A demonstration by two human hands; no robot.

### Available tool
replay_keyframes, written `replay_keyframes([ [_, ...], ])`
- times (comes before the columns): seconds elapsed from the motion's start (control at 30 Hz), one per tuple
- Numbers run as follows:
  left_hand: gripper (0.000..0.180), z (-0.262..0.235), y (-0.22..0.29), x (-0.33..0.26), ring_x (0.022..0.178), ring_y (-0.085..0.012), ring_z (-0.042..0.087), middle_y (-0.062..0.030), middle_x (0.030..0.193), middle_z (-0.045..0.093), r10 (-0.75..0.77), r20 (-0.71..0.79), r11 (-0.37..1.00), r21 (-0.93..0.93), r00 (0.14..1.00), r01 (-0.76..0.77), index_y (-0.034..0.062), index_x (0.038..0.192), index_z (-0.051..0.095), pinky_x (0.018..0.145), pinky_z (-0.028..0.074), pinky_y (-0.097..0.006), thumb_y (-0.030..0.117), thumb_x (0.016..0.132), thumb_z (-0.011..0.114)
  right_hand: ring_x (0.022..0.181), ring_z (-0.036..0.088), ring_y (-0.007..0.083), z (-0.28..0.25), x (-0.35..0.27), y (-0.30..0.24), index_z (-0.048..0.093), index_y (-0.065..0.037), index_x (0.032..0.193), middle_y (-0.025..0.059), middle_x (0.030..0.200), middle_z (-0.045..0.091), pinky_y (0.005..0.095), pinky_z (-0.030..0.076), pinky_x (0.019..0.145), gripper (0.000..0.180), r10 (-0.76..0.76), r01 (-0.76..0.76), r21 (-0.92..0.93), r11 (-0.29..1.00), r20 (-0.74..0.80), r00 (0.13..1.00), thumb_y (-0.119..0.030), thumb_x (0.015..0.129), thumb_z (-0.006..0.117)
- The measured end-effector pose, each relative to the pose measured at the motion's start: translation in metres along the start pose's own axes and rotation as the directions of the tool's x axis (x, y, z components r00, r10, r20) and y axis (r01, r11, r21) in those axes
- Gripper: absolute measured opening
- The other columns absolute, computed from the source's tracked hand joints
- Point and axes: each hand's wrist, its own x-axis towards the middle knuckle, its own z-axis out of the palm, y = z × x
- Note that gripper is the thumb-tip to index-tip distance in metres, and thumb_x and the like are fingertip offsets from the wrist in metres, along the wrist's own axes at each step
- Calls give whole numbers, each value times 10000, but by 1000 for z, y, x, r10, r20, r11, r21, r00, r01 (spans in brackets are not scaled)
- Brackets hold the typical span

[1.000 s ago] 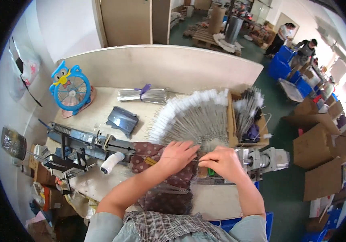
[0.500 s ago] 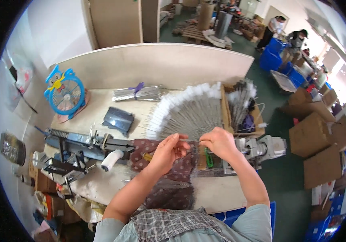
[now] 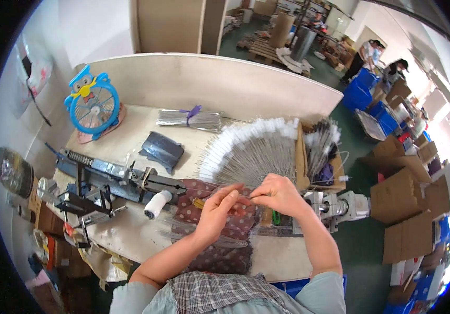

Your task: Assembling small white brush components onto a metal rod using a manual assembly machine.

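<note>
A thin wire (image 3: 243, 194) is pinched between both hands above a dark patterned cloth (image 3: 220, 230) at the front edge of the desk (image 3: 130, 131). Beyond it lies a fan of white-tipped wires (image 3: 251, 149), spread toward the back of the desk. A cardboard box (image 3: 319, 157) at the right edge holds more white-tipped wires, loosely stacked. Half a second ago the hands were a little apart and raised; now they have drawn together over the cloth. The left hand (image 3: 220, 206) has fingers curled, thumb and forefinger closed on the wire's left end. The right hand (image 3: 277, 193) is closed on the right end, knuckles upward. A white spool (image 3: 157, 204) sits beside a metal winding machine (image 3: 104, 180) near the left edge. A blue owl-shaped fan (image 3: 93, 104) stands at the back left corner.
</note>
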Motion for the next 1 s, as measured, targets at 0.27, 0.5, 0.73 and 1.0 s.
replay_keyframes([
  [0.27,283,-79,-23,-65,760,-131,591,-76,871,644,-95,-304,963,211,948,165,-10,1091,600,702,479,-263,210,927,533,728,548,219,79,54,-26,720,-113,843,20,701,630,328,465,667,130,-273,281,26,959,-168,947,-192,745,687],
  [0.5,373,-89,21,-70,746,-130,581,-47,743,615,-56,-390,975,-219,919,-34,-10,939,644,682,458,-261,334,939,497,773,554,203,99,71,-51,706,-131,781,-2,741,646,319,480,680,83,-165,156,-55,986,-226,960,-195,740,673],
  [0.73,510,-94,0,-41,481,-211,570,-119,506,571,86,-466,486,791,880,371,-13,595,648,519,452,-317,482,704,700,776,552,219,97,72,-60,699,-117,772,6,736,643,334,477,689,82,-126,108,-104,989,-185,975,-186,736,672],
  [1.0,358,-95,-18,-38,610,-173,604,-97,712,647,66,-337,843,523,939,129,-39,827,664,570,464,-308,317,794,660,811,591,225,79,50,-64,691,-66,839,51,775,652,331,489,714,121,-222,184,-141,973,-339,914,-150,752,689],
])
